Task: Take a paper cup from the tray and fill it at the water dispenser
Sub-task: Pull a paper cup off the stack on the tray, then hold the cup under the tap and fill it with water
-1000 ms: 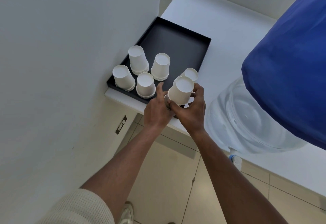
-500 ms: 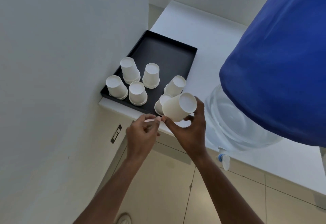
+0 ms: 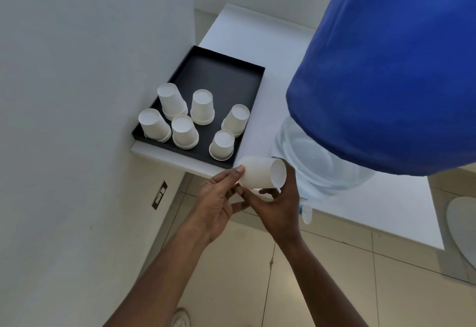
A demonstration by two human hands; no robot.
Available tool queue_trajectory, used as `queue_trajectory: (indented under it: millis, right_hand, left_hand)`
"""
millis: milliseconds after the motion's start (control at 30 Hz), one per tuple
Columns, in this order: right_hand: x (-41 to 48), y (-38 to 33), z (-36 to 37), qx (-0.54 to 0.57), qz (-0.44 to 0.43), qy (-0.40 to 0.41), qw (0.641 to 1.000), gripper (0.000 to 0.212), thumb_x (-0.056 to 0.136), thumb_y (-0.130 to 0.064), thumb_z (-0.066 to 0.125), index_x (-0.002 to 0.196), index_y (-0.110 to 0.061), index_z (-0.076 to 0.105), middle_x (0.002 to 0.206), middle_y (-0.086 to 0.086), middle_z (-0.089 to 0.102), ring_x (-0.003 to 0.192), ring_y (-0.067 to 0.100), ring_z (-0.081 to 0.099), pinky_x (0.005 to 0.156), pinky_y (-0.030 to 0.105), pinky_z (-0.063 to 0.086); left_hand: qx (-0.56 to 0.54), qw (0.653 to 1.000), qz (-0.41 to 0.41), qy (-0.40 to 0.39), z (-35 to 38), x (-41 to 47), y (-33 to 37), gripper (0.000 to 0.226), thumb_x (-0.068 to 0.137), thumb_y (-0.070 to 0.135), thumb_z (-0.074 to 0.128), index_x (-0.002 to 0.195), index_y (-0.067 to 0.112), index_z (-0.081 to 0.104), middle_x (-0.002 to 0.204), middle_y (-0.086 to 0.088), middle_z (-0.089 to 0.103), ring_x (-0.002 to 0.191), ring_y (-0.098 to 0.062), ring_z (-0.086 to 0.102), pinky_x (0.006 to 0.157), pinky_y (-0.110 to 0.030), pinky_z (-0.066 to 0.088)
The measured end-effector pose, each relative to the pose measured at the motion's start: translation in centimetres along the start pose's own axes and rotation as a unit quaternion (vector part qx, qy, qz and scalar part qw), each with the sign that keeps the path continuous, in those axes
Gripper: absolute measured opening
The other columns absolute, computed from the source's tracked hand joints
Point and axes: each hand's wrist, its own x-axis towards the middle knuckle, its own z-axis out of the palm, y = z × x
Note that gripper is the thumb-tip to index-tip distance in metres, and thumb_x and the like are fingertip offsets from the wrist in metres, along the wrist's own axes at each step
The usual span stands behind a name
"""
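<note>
A white paper cup (image 3: 261, 172) lies on its side in the air just off the counter's front edge, its flat bottom facing right. My right hand (image 3: 279, 204) grips it from below. My left hand (image 3: 219, 199) touches the cup's left end with its fingertips. Behind them a black tray (image 3: 224, 69) holds several upside-down white paper cups (image 3: 202, 107). The water dispenser (image 3: 322, 156) stands to the right, a clear base under a large blue bottle (image 3: 386, 69). Its small tap (image 3: 306, 213) hangs over the counter edge, right of my right hand.
A white counter (image 3: 257, 35) carries the tray and dispenser. A white wall (image 3: 77, 94) rises on the left with a socket (image 3: 159, 195) low down. Beige floor tiles and my shoe (image 3: 180, 317) show below. A pale round object (image 3: 463, 228) sits at the right edge.
The cup came off the tray, away from the stacks, and turned onto its side. Both hands moved down and right toward the tap. My left hand shifted to the cup's left end.
</note>
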Motion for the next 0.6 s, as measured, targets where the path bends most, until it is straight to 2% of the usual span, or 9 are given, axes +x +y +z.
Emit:
queue_trajectory:
  millis: [100,233,300,367,400,533,600]
  right_hand:
    - [-0.9,0.3,-2.3,0.007,0.002,0.003,1.0,0.091,0.069,-0.02,0.099,0.142,-0.025,0.046,0.138,-0.016,0.057,0.126,0.015,0.063,0.081,0.03,0.064]
    - [-1.5,0.5,-5.0,-0.038,-0.01,0.001,0.999,0.088,0.07,-0.025,0.098,0.142,-0.029,0.048,0.144,-0.011,0.058,0.123,0.008,0.065,0.083,0.02,0.06]
    - [-1.6,0.3,-6.0,-0.072,-0.015,-0.01,0.997,0.087,0.072,-0.028,0.098,0.144,-0.025,0.051,0.146,-0.013,0.058,0.123,0.003,0.063,0.084,0.016,0.058]
    - [-1.7,0.1,-6.2,-0.103,-0.024,-0.032,0.994,0.085,0.075,-0.032,0.095,0.146,-0.02,0.051,0.146,-0.014,0.059,0.123,-0.002,0.062,0.087,0.02,0.059]
    - [-2.1,0.3,-6.8,-0.113,-0.024,-0.037,0.993,0.083,0.076,-0.034,0.094,0.146,-0.02,0.052,0.144,-0.014,0.06,0.122,-0.002,0.062,0.088,0.024,0.06]
    - [-2.4,0.4,-6.3,-0.116,-0.025,-0.016,0.993,0.069,0.081,-0.032,0.092,0.14,-0.019,0.058,0.131,-0.009,0.07,0.115,0.007,0.068,0.084,0.026,0.061]
    - [-2.6,0.4,-6.2,-0.104,-0.024,0.0,0.994,0.065,0.081,-0.03,0.092,0.137,-0.018,0.06,0.128,-0.011,0.071,0.114,0.002,0.067,0.079,0.018,0.058]
  left_hand:
    - [0.026,0.999,0.021,-0.004,0.7,-0.2,0.1,0.029,0.076,0.028,0.085,0.098,0.009,0.081,0.107,-0.013,0.077,0.096,-0.024,0.077,0.076,-0.039,0.066]
    - [0.155,0.983,0.101,0.008,1.5,-0.2,0.3,0.018,0.08,0.024,0.083,0.091,0.009,0.084,0.118,-0.017,0.074,0.114,-0.032,0.073,0.095,-0.043,0.063]
    - [0.272,0.949,0.157,0.003,1.8,-0.3,0.3,0.01,0.085,0.02,0.083,0.09,0.012,0.085,0.115,-0.008,0.071,0.114,-0.025,0.071,0.095,-0.036,0.06]
    - [0.364,0.911,0.194,-0.007,2.1,-0.6,0.2,0.008,0.086,0.021,0.084,0.09,0.015,0.085,0.111,0.001,0.07,0.108,-0.01,0.069,0.082,-0.016,0.055]
    - [0.386,0.902,0.194,-0.018,2.7,-0.9,-0.4,0.006,0.085,0.02,0.085,0.089,0.015,0.085,0.112,0.002,0.068,0.107,-0.006,0.067,0.078,-0.013,0.054]
    - [0.386,0.898,0.21,-0.013,3.4,-1.4,-1.2,0.007,0.084,0.012,0.086,0.09,0.014,0.083,0.124,-0.002,0.062,0.115,-0.006,0.063,0.074,-0.011,0.055]
    - [0.372,0.901,0.222,-0.003,3.7,-1.5,-1.4,0.019,0.082,0.011,0.087,0.101,0.013,0.082,0.128,-0.004,0.06,0.116,0.0,0.061,0.075,-0.01,0.055]
